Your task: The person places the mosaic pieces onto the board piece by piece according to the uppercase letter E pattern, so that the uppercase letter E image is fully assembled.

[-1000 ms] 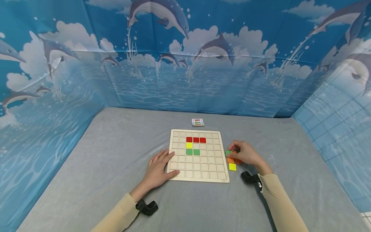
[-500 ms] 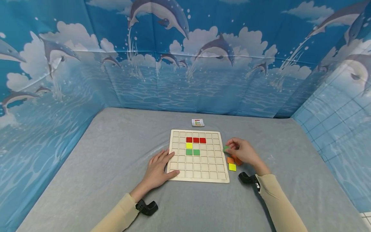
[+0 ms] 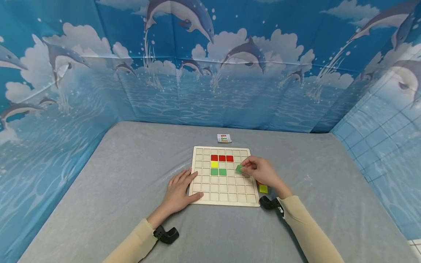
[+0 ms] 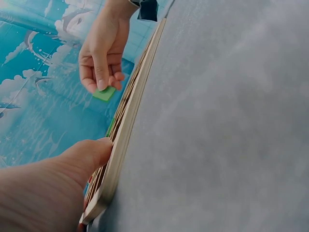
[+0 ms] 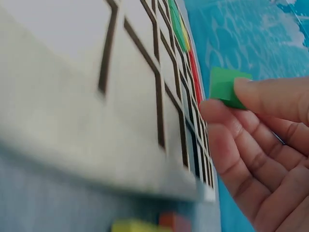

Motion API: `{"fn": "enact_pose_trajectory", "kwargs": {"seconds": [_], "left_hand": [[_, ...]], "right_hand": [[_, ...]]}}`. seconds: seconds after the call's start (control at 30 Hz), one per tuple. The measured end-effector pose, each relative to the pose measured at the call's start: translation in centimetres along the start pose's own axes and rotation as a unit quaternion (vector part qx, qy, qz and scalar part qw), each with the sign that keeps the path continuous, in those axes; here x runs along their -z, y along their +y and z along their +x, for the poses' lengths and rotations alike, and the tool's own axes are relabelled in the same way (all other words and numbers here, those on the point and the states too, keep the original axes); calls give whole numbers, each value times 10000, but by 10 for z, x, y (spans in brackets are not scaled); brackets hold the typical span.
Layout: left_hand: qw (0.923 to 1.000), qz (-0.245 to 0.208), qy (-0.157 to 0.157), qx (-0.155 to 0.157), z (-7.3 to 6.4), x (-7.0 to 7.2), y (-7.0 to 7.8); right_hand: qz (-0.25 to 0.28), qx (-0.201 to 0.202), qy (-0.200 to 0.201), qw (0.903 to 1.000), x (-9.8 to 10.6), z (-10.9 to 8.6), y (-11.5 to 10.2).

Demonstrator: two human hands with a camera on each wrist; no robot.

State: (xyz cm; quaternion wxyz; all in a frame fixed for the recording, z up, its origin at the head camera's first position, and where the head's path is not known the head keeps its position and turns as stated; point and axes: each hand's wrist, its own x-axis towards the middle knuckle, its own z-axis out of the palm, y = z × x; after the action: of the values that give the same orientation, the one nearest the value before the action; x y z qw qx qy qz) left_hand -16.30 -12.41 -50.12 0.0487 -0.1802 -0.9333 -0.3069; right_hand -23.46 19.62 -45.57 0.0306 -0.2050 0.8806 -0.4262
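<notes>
Between thumb and fingers, my right hand (image 3: 262,171) pinches a green square tile (image 5: 223,87), held above the right part of the wooden grid board (image 3: 227,199). In the left wrist view the tile hangs clear of the board's surface. My left hand (image 3: 179,191) rests with spread fingers on the board's left edge, its thumb over the lower left corner. Set in the board's cells are a row of three red tiles (image 3: 222,158), one yellow tile (image 3: 214,164) below the leftmost red, and two green tiles (image 3: 218,171) under that.
A loose yellow tile (image 3: 263,189) lies right of the board, with orange beside it partly hidden by my right hand. A small printed card (image 3: 224,138) with a coloured grid lies beyond the board on the grey cloth (image 3: 148,153). A dolphin-print curtain (image 3: 204,98) hangs behind.
My right hand has picked the green tile from the loose tiles at the right and carried it left over the board. My left hand has stayed in place.
</notes>
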Motion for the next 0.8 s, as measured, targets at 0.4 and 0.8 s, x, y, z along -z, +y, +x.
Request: {"fn": "enact_pose_trajectory", "kwargs": {"seconds": [0.4, 0.8], "left_hand": [[10000, -15, -51, 72, 0, 2, 3], [10000, -15, -33, 71, 0, 2, 2]], "right_hand": [[-561, 198, -348, 9976, -17, 11, -11], [-576, 236, -337, 9975, -24, 14, -18]]}}
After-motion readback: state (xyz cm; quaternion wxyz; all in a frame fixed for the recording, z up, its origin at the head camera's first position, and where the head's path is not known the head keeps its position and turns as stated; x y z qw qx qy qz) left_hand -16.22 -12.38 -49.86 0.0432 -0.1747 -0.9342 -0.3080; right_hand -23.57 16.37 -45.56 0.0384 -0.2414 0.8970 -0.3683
